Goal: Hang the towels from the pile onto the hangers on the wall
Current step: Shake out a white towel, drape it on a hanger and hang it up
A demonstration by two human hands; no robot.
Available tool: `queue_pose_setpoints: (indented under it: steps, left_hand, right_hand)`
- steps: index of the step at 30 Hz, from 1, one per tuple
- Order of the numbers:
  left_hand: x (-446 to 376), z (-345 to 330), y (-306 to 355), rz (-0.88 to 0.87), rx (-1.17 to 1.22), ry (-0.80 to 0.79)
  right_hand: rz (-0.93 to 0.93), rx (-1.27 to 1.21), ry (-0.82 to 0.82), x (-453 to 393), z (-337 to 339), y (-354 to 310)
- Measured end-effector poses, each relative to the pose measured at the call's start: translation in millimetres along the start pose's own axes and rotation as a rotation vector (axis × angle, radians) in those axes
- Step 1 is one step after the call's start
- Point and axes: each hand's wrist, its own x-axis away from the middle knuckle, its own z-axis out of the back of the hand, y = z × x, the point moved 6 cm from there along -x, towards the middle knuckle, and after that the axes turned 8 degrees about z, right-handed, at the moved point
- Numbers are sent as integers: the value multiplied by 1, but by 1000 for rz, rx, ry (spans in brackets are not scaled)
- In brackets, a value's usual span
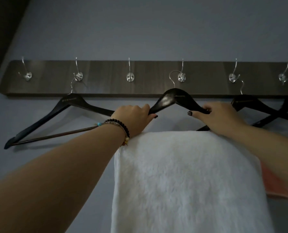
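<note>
A black wooden hanger [175,98] hangs by its wire hook from the fourth silver hook [181,76] of a dark wooden rack [106,78] on the wall. A white towel [187,182] is draped over the hanger's bar and falls straight down. My left hand [133,118] grips the hanger's left shoulder. My right hand [219,116] grips its right shoulder. An empty black hanger [62,111] hangs from the second hook to the left, tilted. The pile of towels is out of view.
Two more black hangers [264,110] hang crossed from the hooks at the right. A pink-orange cloth [272,184] shows behind my right forearm. The first hook [28,75] and third hook [130,76] carry nothing. The wall is pale blue-grey.
</note>
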Motion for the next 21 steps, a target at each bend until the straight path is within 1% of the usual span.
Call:
queue_pose_setpoints:
  steps: [6,8,14,21]
  left_hand:
    - [-35,-5,11,30,28,-4]
    - [-46,-2,17,31,-1,-10]
    - [-74,0,31,114,-35,-117]
    - [-65,-17,42,177,-61,-173]
  right_hand:
    - [-21,47,32,-25,3,13]
    - [-28,62,29,-33,5,22]
    - [-79,46,2,-58,3,44]
    - [-114,-19,-47,-46,-13,58]
